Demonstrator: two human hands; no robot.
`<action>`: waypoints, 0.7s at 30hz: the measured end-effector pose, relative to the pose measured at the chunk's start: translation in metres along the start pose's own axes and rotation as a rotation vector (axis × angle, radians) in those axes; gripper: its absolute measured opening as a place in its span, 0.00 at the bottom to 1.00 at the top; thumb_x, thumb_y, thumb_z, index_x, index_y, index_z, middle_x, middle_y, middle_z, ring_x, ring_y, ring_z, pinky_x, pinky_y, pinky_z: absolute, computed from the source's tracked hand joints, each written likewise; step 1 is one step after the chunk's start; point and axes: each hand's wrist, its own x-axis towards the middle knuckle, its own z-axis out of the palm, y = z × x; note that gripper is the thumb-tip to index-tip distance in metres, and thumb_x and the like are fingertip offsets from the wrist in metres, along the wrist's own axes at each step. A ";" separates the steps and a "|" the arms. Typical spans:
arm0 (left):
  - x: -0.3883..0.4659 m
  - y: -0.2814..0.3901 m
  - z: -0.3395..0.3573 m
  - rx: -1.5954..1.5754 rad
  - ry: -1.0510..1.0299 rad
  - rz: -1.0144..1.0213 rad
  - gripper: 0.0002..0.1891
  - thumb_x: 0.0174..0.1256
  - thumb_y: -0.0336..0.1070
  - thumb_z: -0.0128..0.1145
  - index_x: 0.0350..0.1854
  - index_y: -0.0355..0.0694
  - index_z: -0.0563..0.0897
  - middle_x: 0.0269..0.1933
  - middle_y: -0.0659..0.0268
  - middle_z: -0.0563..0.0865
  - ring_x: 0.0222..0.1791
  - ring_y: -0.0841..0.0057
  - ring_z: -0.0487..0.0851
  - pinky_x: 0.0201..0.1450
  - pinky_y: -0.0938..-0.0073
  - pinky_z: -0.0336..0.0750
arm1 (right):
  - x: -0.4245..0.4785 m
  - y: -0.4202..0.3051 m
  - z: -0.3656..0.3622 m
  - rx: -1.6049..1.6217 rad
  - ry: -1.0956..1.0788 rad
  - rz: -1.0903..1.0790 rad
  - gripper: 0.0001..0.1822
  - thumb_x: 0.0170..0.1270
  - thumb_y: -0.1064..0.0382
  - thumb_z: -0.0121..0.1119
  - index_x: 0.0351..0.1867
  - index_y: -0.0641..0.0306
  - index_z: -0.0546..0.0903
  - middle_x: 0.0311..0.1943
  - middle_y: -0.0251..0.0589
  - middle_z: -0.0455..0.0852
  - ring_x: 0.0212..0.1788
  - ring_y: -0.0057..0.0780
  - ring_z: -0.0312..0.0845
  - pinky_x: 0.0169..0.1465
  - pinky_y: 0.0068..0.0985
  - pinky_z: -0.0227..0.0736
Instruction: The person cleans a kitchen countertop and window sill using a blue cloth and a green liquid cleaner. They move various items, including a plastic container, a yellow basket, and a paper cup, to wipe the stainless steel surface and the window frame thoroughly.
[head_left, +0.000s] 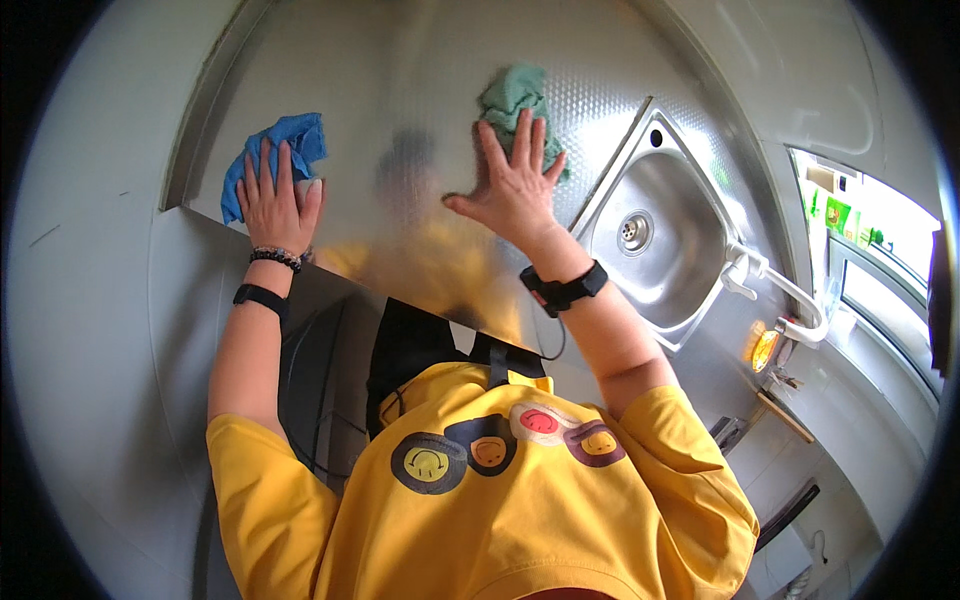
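Note:
My left hand (276, 202) lies flat on a crumpled blue cloth (305, 139), near the left front corner of a stainless steel countertop (337, 82). Its fingers point away from me, slightly apart, and it covers part of the cloth. Over a bunched green cloth (517, 90) my right hand (521, 176) is spread wide, fingers on the cloth and thumb out to the left. The cloth's near part is hidden under the fingers. Neither hand is closed around its cloth.
Right of my right hand is a stainless steel sink (675, 225) with a drain strainer (635, 231). A white faucet (780, 289) stands at its right rim, near an orange-yellow scrubber (763, 350). A raised metal edge (191, 142) and white wall bound the left side. A window (877, 277) is at right.

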 end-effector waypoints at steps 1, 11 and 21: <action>-0.001 0.000 0.000 -0.003 -0.004 -0.003 0.34 0.63 0.56 0.46 0.70 0.48 0.56 0.71 0.58 0.57 0.71 0.54 0.54 0.67 0.47 0.50 | -0.001 -0.009 -0.001 0.030 -0.022 0.026 0.55 0.36 0.36 0.68 0.69 0.46 0.57 0.71 0.58 0.40 0.73 0.57 0.31 0.61 0.71 0.34; 0.003 -0.002 0.001 -0.002 -0.016 -0.008 0.31 0.63 0.51 0.46 0.68 0.47 0.60 0.69 0.56 0.61 0.68 0.52 0.58 0.67 0.48 0.52 | -0.022 0.006 -0.006 0.141 0.091 0.117 0.55 0.36 0.49 0.73 0.69 0.44 0.56 0.72 0.53 0.39 0.73 0.54 0.33 0.60 0.71 0.39; 0.003 -0.007 0.002 -0.387 0.027 -0.185 0.19 0.67 0.32 0.47 0.60 0.42 0.72 0.57 0.50 0.77 0.55 0.55 0.76 0.56 0.64 0.71 | -0.227 0.144 -0.059 0.389 0.068 -0.066 0.17 0.55 0.68 0.57 0.49 0.55 0.79 0.29 0.40 0.82 0.34 0.37 0.78 0.50 0.36 0.72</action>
